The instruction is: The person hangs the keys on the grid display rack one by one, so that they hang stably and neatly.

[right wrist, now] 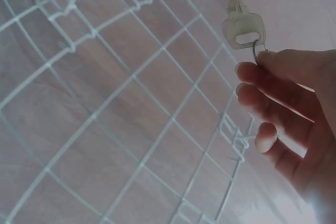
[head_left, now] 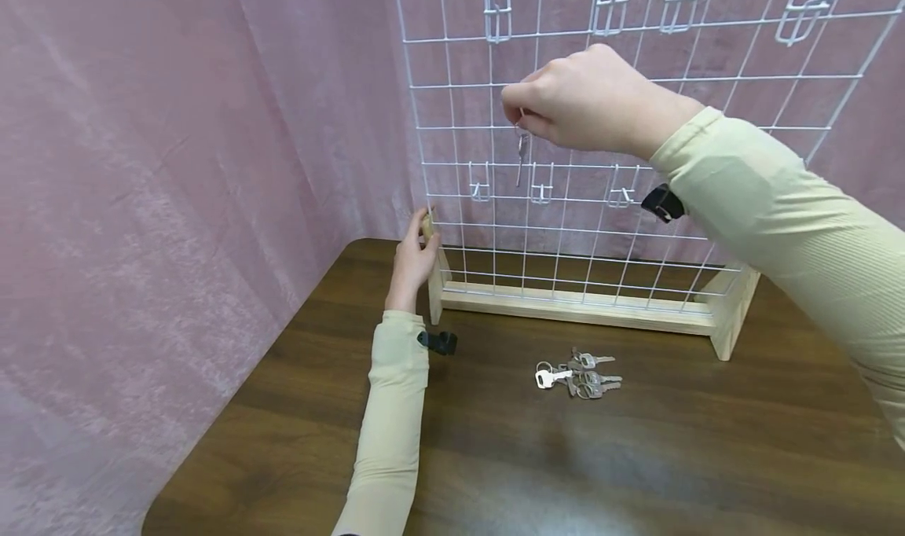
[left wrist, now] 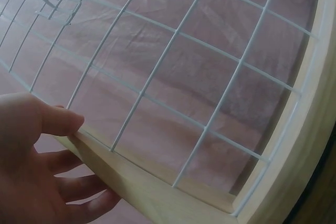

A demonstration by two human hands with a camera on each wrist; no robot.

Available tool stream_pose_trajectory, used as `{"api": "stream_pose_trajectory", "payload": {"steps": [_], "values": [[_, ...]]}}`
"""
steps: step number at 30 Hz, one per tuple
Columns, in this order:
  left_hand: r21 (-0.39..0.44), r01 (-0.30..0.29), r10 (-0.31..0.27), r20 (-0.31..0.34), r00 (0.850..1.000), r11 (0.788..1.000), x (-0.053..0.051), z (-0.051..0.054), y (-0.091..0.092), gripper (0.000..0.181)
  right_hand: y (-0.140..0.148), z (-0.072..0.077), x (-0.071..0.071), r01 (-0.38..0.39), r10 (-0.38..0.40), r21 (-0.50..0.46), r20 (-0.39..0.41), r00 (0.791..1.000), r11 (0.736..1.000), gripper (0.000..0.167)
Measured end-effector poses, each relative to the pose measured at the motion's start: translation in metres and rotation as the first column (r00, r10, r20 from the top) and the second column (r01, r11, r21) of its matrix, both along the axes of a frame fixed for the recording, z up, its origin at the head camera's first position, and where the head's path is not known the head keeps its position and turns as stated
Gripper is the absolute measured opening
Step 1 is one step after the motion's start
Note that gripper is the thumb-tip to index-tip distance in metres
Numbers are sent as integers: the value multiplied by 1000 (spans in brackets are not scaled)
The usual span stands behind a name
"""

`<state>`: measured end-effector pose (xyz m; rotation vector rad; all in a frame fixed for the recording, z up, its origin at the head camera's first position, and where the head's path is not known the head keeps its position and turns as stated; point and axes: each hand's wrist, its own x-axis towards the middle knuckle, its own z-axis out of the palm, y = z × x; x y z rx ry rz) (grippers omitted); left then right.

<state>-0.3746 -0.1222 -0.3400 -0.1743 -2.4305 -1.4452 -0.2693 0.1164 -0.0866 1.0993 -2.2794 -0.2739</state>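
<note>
- Pinching a key (right wrist: 239,23) by its thin ring (right wrist: 255,53) between thumb and index finger of the right hand (head_left: 587,104), with the remaining fingers bent around nothing.
- Dangling it before the white wire grid (left wrist: 241,62), between two small lower hooks (head_left: 542,192) in the head view; cannot tell the gap in depth.
- Gripping the wooden side piece (left wrist: 126,177) with the left hand (head_left: 413,265), with thumb to one side and fingers to the other.
- Could drop the key, given so slender a pinch.
- Could miss a hook or snag a wire through free swinging on the ring.
- Could rock or slide the grid by pushing against it with a slack left hand.
- Flat, silvery metal, with a notched blade and a broad, slotted head.
- Straight white rods in rectangular mesh.
- Pale, square-edged wood along the base rail (head_left: 573,310).
- Loose heap of other keys (head_left: 594,379) on the glossy brown table (head_left: 495,457).
- Crinkled pink cloth (head_left: 177,127) behind.
</note>
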Motion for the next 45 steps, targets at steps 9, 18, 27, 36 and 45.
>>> {"api": "stream_pose_trajectory", "payload": {"steps": [9,18,27,36,45], "values": [[7,3,-3,16,1000,1000,2,-4,-7,49,-10,30,-11,53,-52,-39,17,998,998,15],[8,-12,12,6,1000,1000,5,1,-12,49,-19,49,-21,-11,10,-136,-10,1000,991,21],[5,2,-2,8,1000,1000,7,-2,-11,50,-26,59,-32,-23,-5,-247,-111,994,969,30],[8,14,-15,25,1000,1000,9,-1,-8,50,-30,66,-41,48,-83,-259,-123,989,965,43],[16,29,-30,5,1000,999,9,1,-4,51,-27,62,-50,53,-77,-293,-72,994,955,33]]}}
